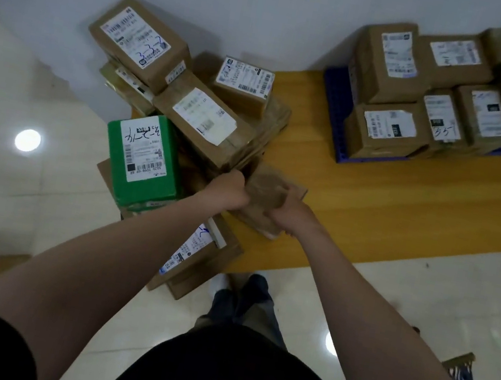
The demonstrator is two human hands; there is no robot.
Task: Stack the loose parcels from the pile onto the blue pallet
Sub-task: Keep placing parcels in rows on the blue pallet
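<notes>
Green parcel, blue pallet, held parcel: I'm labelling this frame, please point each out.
green parcel (148,193): head view, green top below its label.
blue pallet (337,124): head view, bare left rim.
held parcel (264,190): head view, middle of its brown face.

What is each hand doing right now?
Left hand: grips the brown parcel at its left edge.
Right hand: grips the same parcel's right side.

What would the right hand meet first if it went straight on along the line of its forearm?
Beyond the small parcel it grips, the right hand would probably meet the large labelled box behind; depth is unclear.
</notes>
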